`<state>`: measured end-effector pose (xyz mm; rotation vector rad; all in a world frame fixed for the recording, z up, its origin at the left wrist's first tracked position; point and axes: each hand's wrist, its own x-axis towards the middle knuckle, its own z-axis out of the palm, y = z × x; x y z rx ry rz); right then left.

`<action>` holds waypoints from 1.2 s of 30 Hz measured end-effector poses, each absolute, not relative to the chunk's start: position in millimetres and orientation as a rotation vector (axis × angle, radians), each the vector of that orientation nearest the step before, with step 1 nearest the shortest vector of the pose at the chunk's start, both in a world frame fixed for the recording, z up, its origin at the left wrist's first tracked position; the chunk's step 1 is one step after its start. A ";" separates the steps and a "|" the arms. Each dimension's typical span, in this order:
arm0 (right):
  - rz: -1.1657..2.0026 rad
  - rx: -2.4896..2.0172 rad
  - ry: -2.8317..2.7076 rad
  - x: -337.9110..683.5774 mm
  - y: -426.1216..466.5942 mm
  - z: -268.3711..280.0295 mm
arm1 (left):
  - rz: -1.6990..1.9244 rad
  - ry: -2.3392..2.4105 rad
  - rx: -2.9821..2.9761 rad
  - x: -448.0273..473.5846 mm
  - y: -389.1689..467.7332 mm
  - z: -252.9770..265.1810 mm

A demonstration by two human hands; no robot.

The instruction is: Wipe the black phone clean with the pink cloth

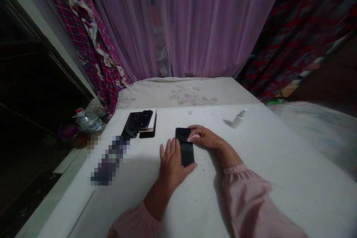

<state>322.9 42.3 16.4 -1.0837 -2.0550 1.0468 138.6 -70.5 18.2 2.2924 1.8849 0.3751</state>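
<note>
A dark smartphone (pixel 187 154) lies flat on the white-covered surface, its glossy side up. My left hand (pixel 171 161) braces it from the near left: the index finger is along its left edge and the thumb at its lower right corner, the other fingers stretched out on the cover. On the phone's upper right part, my right hand (pixel 206 136) presses a small folded pink cloth (pixel 193 138) between its fingers. Part of the phone's right edge is hidden by that hand. A white spray bottle (pixel 238 119) stands tilted-looking beyond my right forearm.
Several phones and dark cases (pixel 145 120) are stacked at the left. A blurred-out patch (pixel 110 161) covers something nearer. A small whitish piece (pixel 190 112) lies beyond the phone. Purple curtains (pixel 206 26) hang behind; a plastic bottle (pixel 88 119) stands left of the surface.
</note>
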 end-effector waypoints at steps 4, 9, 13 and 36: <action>0.734 -1.412 -1.917 308.3 39.2 15.3 | 0.371 1.892 2.278 141.3 -70.8 21.1; 0.549 -1.572 -1.916 298.1 36.1 18.7 | 0.381 1.894 2.278 144.2 -71.0 21.7; 0.453 -1.670 -1.906 294.6 35.3 19.9 | 0.382 1.891 2.280 145.7 -71.2 21.7; 1.122 -1.097 -1.964 323.9 43.9 10.5 | 0.370 1.883 2.283 138.0 -70.6 19.0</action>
